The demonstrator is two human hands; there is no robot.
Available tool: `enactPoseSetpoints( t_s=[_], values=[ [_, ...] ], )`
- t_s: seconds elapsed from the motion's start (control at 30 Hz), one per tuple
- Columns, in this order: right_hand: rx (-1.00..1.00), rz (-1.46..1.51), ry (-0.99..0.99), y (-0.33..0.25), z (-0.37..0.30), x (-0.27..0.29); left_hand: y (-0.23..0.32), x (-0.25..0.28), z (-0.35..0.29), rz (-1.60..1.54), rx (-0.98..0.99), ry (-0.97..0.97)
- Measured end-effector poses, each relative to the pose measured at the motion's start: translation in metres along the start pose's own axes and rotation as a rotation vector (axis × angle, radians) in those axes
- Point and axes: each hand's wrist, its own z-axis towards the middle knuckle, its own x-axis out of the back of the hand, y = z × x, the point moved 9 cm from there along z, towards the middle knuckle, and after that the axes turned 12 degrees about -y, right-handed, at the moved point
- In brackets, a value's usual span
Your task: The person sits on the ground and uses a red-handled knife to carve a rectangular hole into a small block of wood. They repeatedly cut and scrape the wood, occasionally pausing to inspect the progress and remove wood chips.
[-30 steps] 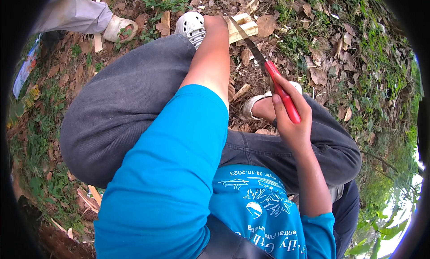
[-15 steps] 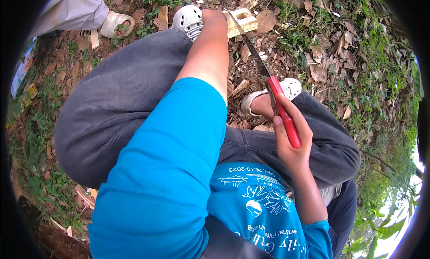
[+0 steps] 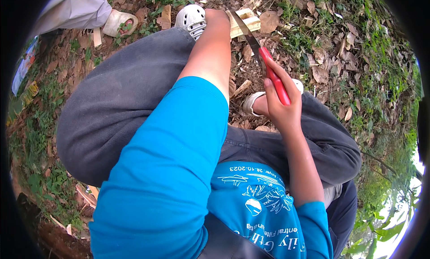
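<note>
Right hand [image 3: 282, 109] fist-tight on red-handled knife [image 3: 264, 64], blade aimed up-left at wood block [image 3: 244, 21] pinned under left hand [image 3: 215, 17]; left grip unclear.

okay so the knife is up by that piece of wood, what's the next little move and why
Probably bring the blade down onto the wood, slowly. The right hand grips the red-handled knife with its tip at the pale wood, and the left hand seems to steady that piece close by, so those fingers should stay off the blade's line.
</note>
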Motion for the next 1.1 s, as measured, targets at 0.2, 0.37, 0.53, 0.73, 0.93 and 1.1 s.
enactPoseSetpoints(
  t_s=[0.2, 0.37, 0.53, 0.73, 0.93, 1.1],
  values=[
    [-0.076, -0.169, -0.106, -0.044, -0.075, 0.025, -0.008, -0.004, 0.017, -0.037, 0.062, 0.128],
    [-0.041, -0.062, -0.026, -0.046, -0.047, 0.023, -0.005, -0.005, 0.023, 0.021, 0.052, 0.158],
    [0.016, -0.047, -0.002, -0.040, -0.007, 0.013, 0.000, -0.004, 0.025, 0.053, 0.048, 0.163],
    [-0.008, -0.024, -0.011, -0.031, -0.010, 0.007, -0.004, -0.007, 0.029, 0.017, 0.032, 0.111],
    [-0.055, -0.003, 0.003, -0.023, -0.022, 0.015, -0.003, -0.006, 0.020, -0.041, 0.055, 0.114],
    [-0.047, 0.007, -0.005, -0.026, -0.023, 0.014, -0.001, -0.004, 0.016, -0.046, 0.030, 0.087]
  ],
)
